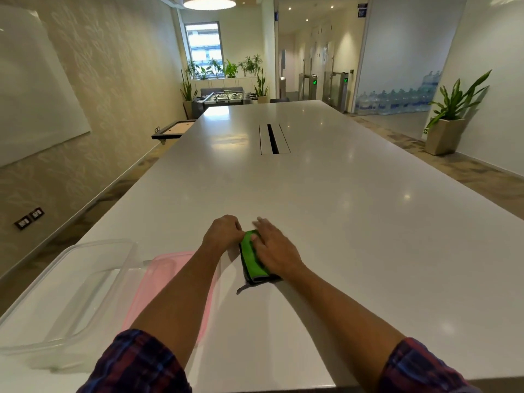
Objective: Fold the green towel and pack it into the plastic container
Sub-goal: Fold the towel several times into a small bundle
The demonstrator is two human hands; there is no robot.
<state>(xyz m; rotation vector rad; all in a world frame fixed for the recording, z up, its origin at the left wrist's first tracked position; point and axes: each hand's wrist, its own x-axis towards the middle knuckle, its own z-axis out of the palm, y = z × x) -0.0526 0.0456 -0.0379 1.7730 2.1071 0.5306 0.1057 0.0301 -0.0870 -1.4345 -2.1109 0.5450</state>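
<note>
Table (326, 194): both hands (273, 246) flat on green towel (251, 258).

Bright ceiling light (209, 2), wide-angle distortion

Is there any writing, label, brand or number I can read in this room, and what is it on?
No text here is readable.
Blue sign high by the corridor: lettering too small and blurred.
Water bottles stacked by the far wall: blue labels, blurred.
Turnstile lights: green check marks, no words.
Small green sign beside the planter: a pictogram, too small to read.
Green towel, clear container, pink lid: no markings visible.
</note>
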